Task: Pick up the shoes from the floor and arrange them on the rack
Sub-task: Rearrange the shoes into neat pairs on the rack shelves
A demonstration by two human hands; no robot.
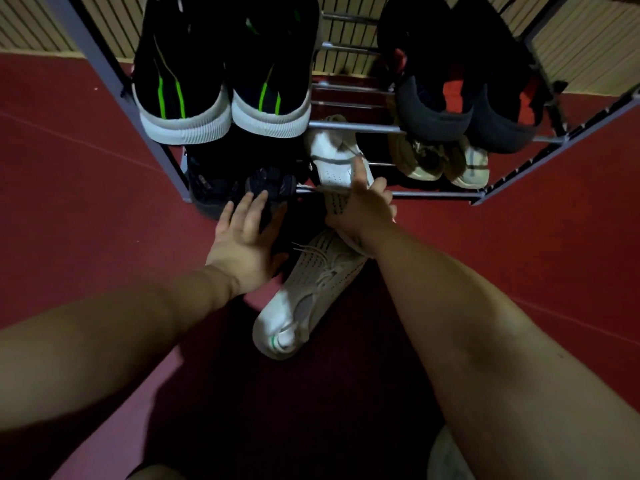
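Observation:
A metal shoe rack (349, 126) stands ahead on the red floor. My right hand (360, 209) grips a white shoe (329, 161) that lies on the lower shelf, thumb on top and fingers curled round its side. Its mate, a white knit shoe (311, 289), lies on the floor between my forearms. My left hand (242, 237) rests with straight fingers on a dark shoe (270, 188) at the front of the lower shelf, left of the white one.
Black shoes with green stripes (225, 74) fill the upper shelf's left side, dark grey and red shoes (460, 98) its right. Beige shoes (440, 161) sit lower right. A pale blurred object (446, 455) shows at the bottom right. A slatted wall (588, 39) stands behind.

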